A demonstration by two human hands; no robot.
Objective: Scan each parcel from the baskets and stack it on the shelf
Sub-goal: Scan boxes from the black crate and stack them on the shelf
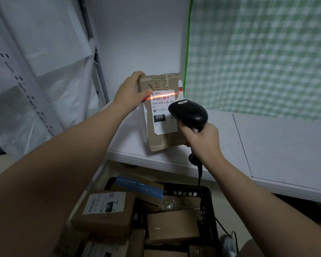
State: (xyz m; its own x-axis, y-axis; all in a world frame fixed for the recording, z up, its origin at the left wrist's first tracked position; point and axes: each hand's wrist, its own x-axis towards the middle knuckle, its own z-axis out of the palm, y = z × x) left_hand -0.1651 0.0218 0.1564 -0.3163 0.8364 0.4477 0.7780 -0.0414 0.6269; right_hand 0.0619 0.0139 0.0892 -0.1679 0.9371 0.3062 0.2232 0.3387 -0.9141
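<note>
My left hand [131, 91] grips the top left corner of a brown cardboard parcel [158, 140], which stands upright above the white shelf [278, 145]. A white label with a barcode faces me, and a red scan line crosses the barcode. My right hand [202, 140] holds a black barcode scanner [188, 114] by its handle, its head close in front of the label's right side. Below the shelf, a black basket [206, 203] holds several more cardboard parcels.
White plastic-wrapped racking [35, 71] rises on the left. A green checked cloth [258, 52] hangs behind the shelf on the right. The scanner's black cable [199, 180] drops from my right hand down past the basket.
</note>
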